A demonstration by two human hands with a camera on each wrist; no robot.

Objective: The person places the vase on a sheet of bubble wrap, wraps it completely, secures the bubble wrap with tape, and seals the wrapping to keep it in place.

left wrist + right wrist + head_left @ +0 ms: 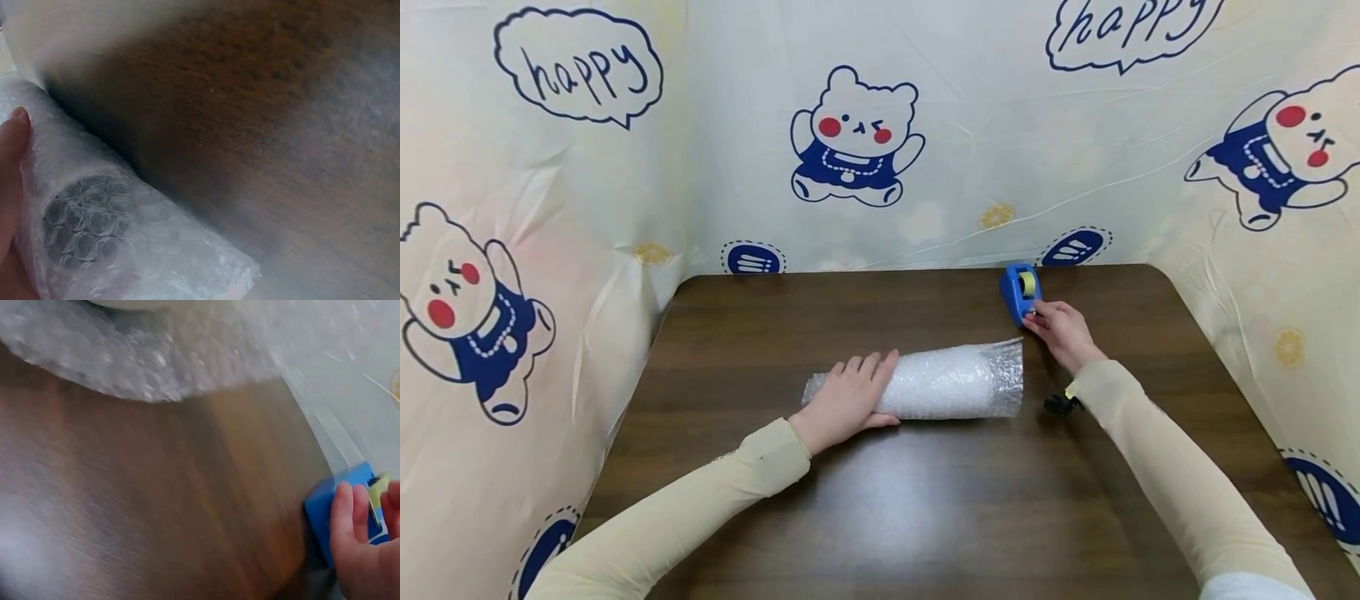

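Observation:
A white cylinder wrapped in bubble wrap (955,382) lies sideways on the table, with clear loose ends of wrap beyond its core. My left hand (850,396) holds it over its left part, fingers across the top and thumb along the near side. In the left wrist view, the open end of the bubble wrap (87,222) shows large bubbles inside. Past the roll's right end stands a blue tape dispenser (1011,292) with a yellowish tape roll (1027,285). My right hand (1063,333) is at its near end, where thumb and index finger pinch together at the tape's end.
The brown wooden table (910,508) reaches back to a pale curtain (970,125) printed with bears, which also encloses both sides. A small black object (1060,405) is by the right wrist. The dispenser stands near the table's back edge.

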